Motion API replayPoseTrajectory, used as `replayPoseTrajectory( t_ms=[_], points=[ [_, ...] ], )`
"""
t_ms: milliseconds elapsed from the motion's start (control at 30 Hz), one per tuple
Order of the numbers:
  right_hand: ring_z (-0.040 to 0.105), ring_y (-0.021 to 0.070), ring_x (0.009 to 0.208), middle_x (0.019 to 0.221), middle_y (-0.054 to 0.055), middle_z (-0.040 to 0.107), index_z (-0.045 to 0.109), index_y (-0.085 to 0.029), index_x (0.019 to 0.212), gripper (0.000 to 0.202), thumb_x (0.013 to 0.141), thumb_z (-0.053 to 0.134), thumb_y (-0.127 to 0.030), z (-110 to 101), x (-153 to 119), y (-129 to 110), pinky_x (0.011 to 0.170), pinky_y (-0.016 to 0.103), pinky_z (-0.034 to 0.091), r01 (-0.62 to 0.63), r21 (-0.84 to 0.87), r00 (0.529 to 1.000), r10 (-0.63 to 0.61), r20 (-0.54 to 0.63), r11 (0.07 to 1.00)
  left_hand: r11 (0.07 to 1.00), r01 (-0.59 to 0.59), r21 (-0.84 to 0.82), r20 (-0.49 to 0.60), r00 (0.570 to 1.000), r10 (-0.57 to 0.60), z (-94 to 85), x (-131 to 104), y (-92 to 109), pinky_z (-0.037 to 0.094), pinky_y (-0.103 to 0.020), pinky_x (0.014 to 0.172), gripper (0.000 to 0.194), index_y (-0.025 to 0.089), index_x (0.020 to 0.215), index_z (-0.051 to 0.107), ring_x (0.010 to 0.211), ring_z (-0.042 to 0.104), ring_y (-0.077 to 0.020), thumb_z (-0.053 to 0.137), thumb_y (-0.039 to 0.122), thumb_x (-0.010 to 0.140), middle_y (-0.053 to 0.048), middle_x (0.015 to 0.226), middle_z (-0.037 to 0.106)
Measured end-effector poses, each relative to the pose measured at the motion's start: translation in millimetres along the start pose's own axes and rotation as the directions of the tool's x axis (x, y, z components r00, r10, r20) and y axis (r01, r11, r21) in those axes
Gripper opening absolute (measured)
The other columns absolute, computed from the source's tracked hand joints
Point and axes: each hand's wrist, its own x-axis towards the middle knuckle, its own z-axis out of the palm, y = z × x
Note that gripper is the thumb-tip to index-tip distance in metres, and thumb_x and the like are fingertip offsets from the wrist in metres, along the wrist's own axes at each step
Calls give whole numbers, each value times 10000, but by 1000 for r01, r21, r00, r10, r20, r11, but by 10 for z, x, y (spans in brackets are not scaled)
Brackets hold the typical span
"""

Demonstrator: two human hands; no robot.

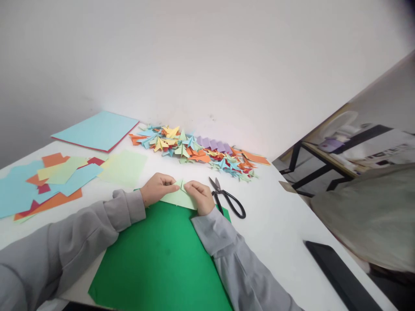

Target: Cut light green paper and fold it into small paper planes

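Between my two hands is a pale green sheet of paper [178, 199], partly folded, with a small pointed tip standing up between my thumbs. My left hand [158, 188] is closed on its left side, thumb pressed on the paper. Closed on the right side, my right hand [201, 196] pinches the paper near the tip. Beneath lies a large green sheet [162, 259] on the white table. Black-handled scissors [223, 194] rest just right of my right hand, blades slightly apart and pointing away.
A long pile of folded paper shapes [191, 149] in many colours lies along the wall. Loose coloured paper pieces [74, 170] spread at the left, with a light blue stack [97, 129] behind. At the right edge lies a black flat object [340, 276]; a shelf [324, 160] stands beyond.
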Motion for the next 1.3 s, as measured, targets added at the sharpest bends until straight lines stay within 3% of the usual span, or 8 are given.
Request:
replayPoseTrajectory(
  t_ms=[167, 567, 733, 833, 933, 1067, 1200, 1300],
  points=[
    [291, 65, 433, 447, -57, 380, 491, -165, 529, 325, 616, 578, -465, 4, -11, 7, 413, 210, 221, -1, -74, 1000, 0, -10, 997, 1000, -1, -7, -12, 1000, 0, 0, 11, -31, 280, -205, 456, 308, 123, 538, 517, 467, 341, -73, 588, 410, 624, 48, 460, 389],
    [273, 64, 437, 437, -64, 338, 485, -163, 516, 334, 662, 585, -446, -16, -35, 29, 420, 212, 208, 114, -165, 992, -122, -34, 980, 990, -122, 73, 15, 992, 122, 23, 8, -43, 157, -214, 438, 389, 157, 451, 336, 468, 202, -53, 563, 387, 668, 69, 468, 211],
    [276, 66, 445, 445, -63, 335, 492, -163, 521, 327, 696, 571, -428, -36, -42, 41, 427, 216, 213, 146, -199, 986, -158, -47, 969, 991, -129, 43, 8, 992, 128, 37, 14, -55, 202, -217, 451, 319, 131, 503, 465, 479, 259, -61, 561, 375, 685, 58, 492, 284],
    [274, 67, 451, 448, -63, 325, 472, -164, 502, 339, 715, 554, -414, -46, -55, 30, 433, 217, 217, 186, -241, 979, -201, -40, 953, 982, -185, 49, -15, 982, 186, 30, 24, -54, 290, -221, 517, 258, 117, 542, 549, 555, 377, -83, 582, 334, 677, 23, 589, 419],
    [271, 66, 451, 448, -65, 310, 439, -169, 487, 360, 730, 535, -416, -41, -59, 25, 434, 215, 220, 198, -273, 978, -207, -2, 941, 978, -207, 18, 35, 978, 206, 12, 34, -61, 338, -231, 584, 229, 118, 575, 583, 630, 444, -104, 584, 323, 678, -2, 670, 486],
    [274, 65, 450, 457, -67, 318, 392, -182, 496, 376, 705, 553, -450, -1, -55, 11, 430, 213, 221, 187, -299, 981, -192, 13, 936, 979, -195, 62, 116, 976, 187, 4, 36, -81, 291, -220, 524, 238, 119, 530, 551, 544, 360, -78, 592, 315, 659, 40, 568, 392],
    [262, 65, 447, 436, -64, 279, 333, -185, 444, 463, 732, 493, -510, 45, -63, -24, 439, 223, 204, 222, -292, 970, -180, 165, 930, 984, -173, 27, 241, 957, 162, 9, 37, -86, 305, -217, 550, 168, 117, 570, 561, 565, 377, -85, 609, 264, 637, 47, 547, 418],
    [221, 61, 443, 434, -67, 241, 334, -182, 426, 508, 724, 469, -571, 71, -60, -37, 433, 230, 178, 135, -168, 966, -92, 241, 976, 990, -138, -26, 321, 937, 139, -13, 41, -70, 323, -223, 582, 133, 108, 625, 604, 596, 405, -96, 634, 236, 614, 41, 555, 461]
  ],
)
